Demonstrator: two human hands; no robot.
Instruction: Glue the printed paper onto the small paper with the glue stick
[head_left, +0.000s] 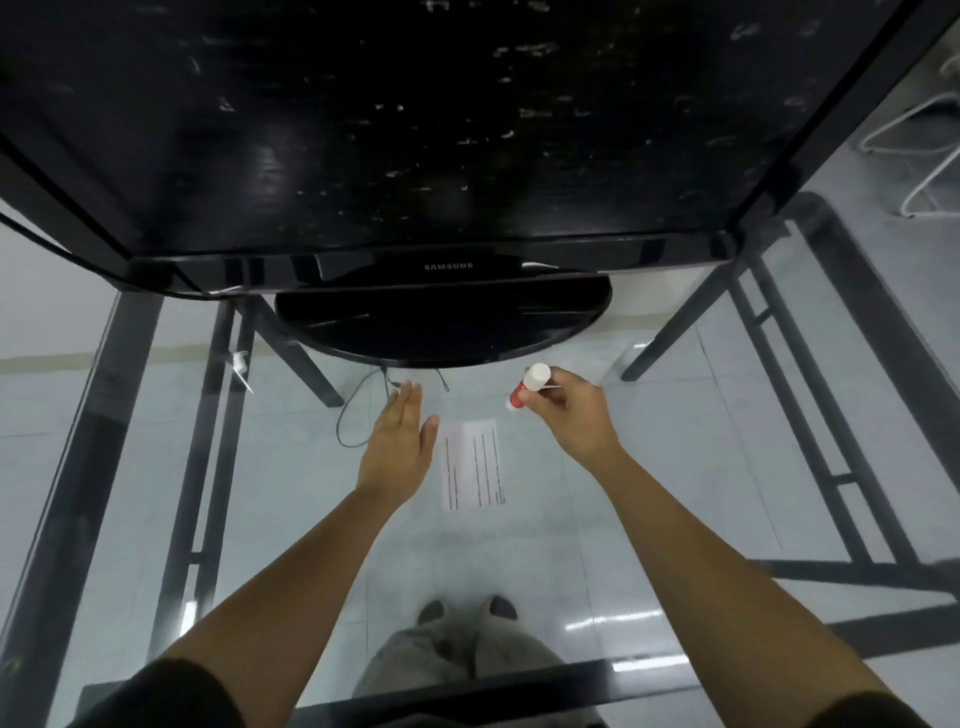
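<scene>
Within right hand, glue stick

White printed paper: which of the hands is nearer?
Left. The left hand is beside the left edge of the white printed paper; the right hand is beyond its far right corner.

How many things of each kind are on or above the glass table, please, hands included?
Bare hands: 2 (left hand, right hand)
White-and-red glue stick: 1
White paper with printed lines: 1
Black Samsung monitor: 1
Total: 5

Clear glass table, glossy black monitor, matt printed paper, shiny floor tiles
</scene>
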